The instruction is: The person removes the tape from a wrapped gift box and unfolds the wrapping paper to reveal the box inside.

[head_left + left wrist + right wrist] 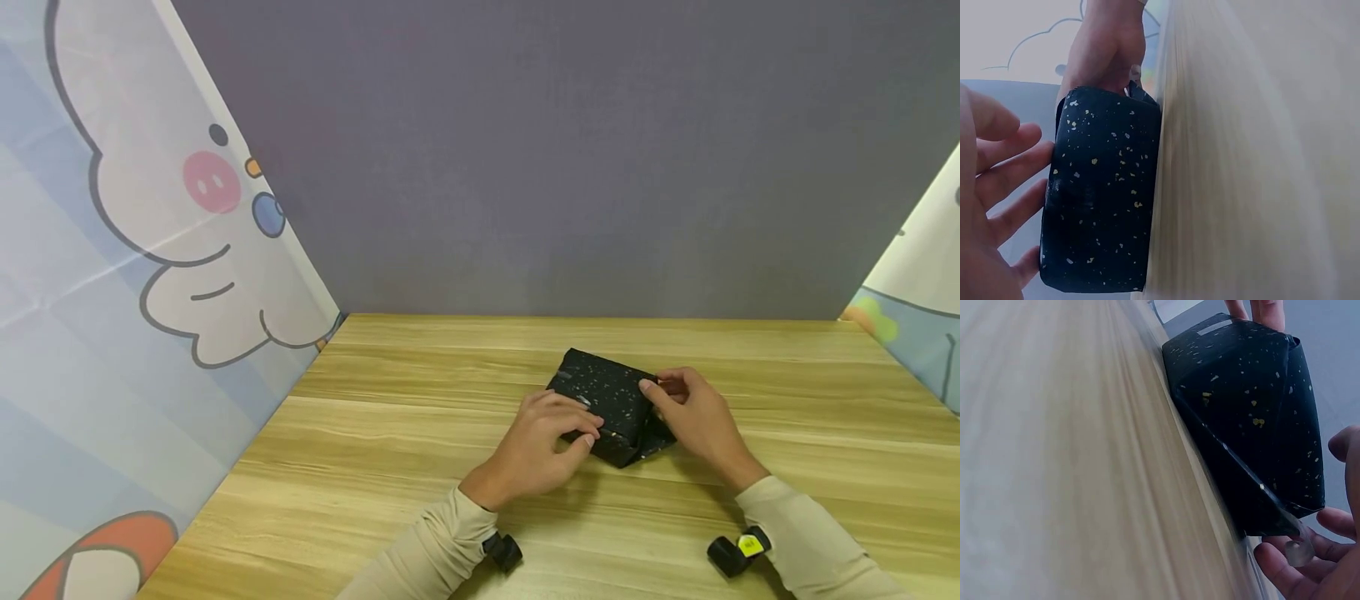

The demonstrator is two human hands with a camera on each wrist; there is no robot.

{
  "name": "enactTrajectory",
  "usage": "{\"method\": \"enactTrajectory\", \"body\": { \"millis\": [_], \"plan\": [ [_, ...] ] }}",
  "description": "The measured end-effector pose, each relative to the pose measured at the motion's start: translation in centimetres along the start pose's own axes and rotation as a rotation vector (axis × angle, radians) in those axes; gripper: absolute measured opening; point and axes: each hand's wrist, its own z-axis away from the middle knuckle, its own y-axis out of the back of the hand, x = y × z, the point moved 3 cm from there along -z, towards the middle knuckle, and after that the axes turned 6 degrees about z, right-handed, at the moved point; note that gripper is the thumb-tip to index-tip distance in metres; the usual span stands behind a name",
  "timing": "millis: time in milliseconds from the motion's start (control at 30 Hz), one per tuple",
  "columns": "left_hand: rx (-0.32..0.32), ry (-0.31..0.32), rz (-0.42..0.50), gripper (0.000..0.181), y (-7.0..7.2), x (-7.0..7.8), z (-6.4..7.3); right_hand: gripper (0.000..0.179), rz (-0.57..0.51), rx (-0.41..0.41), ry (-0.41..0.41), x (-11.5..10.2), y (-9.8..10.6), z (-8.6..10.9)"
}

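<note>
A box-shaped package [604,390] in black paper with gold and silver flecks lies on the wooden table. My left hand [542,442] rests its fingers along the top near the front edge, thumb by the front side. At the package's right end is my right hand [693,414], its thumb over the top edge and its fingers loosely bent by the far corner. In the right wrist view a folded paper flap [1229,469] slants across that end. A small clear curled strip [1299,551], like tape, sticks out from the flap's edge beside the right fingers.
The wood-grain table [360,433] reaches back to a grey wall panel [570,167]. Cartoon-printed sheets stand on the left [165,250] and right. Each sleeve carries a black wrist camera [502,552].
</note>
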Motion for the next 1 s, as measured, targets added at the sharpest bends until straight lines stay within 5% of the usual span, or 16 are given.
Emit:
{"method": "enactTrajectory", "body": {
  "millis": [1000],
  "plan": [
    [-0.144, -0.081, 0.011, 0.015, -0.14, 0.45, 0.1, 0.054, 0.03, -0.025, 0.06, -0.46, -0.42, 0.23]
  ]
}}
